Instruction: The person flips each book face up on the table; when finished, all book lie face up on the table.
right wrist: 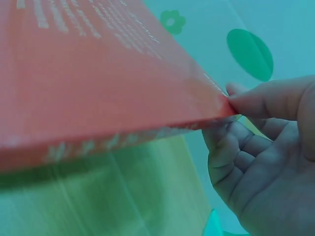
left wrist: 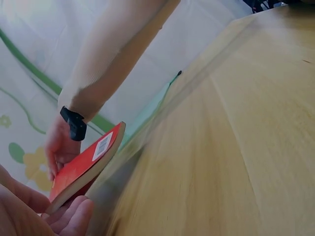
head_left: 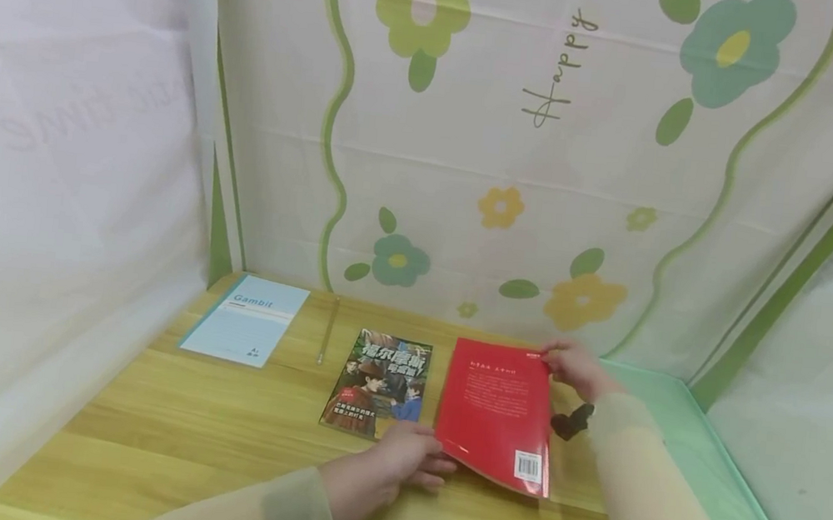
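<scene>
A red paperback book (head_left: 496, 410) with a barcode on its cover is held between both hands, a little above the wooden table. Its near left corner is pinched by my left hand (head_left: 397, 463), thumb on top and fingers beneath. My right hand (head_left: 577, 369) grips the far right corner; in the right wrist view the thumb (right wrist: 268, 101) presses the cover and curled fingers lie under the edge. Just left of the red book, a comic-style book (head_left: 380, 384) lies flat near my left hand. The left wrist view shows the red book (left wrist: 86, 164) tilted, with its page edges visible.
A pale blue notebook (head_left: 247, 319) marked "Gambit" lies at the back left of the wooden table (head_left: 203, 440). Beside it is a thin pencil (head_left: 328, 331). A translucent green mat (head_left: 712, 473) covers the right side. Flower-printed cloth (head_left: 428, 144) encloses the table.
</scene>
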A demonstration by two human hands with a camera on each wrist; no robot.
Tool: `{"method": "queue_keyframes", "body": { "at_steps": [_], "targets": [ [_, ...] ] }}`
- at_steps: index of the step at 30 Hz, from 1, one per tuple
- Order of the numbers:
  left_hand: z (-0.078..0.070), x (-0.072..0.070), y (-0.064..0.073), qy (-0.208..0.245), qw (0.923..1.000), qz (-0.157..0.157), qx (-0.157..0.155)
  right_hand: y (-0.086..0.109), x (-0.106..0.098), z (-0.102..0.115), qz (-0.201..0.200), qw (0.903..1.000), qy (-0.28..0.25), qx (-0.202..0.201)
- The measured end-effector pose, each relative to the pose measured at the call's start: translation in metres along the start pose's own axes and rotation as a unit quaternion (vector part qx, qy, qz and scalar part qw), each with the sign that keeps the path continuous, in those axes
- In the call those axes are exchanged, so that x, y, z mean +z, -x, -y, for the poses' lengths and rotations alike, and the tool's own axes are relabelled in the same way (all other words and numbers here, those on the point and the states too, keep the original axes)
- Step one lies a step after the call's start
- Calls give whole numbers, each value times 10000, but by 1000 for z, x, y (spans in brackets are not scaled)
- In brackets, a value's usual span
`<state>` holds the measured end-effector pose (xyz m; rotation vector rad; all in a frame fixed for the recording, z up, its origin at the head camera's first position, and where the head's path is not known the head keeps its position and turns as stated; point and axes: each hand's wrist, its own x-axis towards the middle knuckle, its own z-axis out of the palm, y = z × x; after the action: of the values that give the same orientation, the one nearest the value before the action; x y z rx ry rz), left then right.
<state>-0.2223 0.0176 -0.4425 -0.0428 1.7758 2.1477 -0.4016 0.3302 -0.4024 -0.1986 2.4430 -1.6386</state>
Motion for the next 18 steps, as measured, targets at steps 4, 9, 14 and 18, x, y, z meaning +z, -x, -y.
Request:
{"method": "queue_keyframes", "body": {
  "at_steps": [4, 9, 14, 18],
  "targets": [
    [0, -3, 0, -4, 10000, -45, 23, 5, -4, 11, 7, 9999, -121, -4],
    [-3, -7, 1, 69, 9999, -97, -2, 10, -10, 21, 87, 9999, 53, -37],
    [-6, -7, 2, 94, 9999, -125, -20, 11, -13, 28, 82, 9995, 214, -217],
    [-7, -7, 2, 146, 9998, -98, 18, 13, -16, 31, 14, 9990, 272, -361]
  ]
}}
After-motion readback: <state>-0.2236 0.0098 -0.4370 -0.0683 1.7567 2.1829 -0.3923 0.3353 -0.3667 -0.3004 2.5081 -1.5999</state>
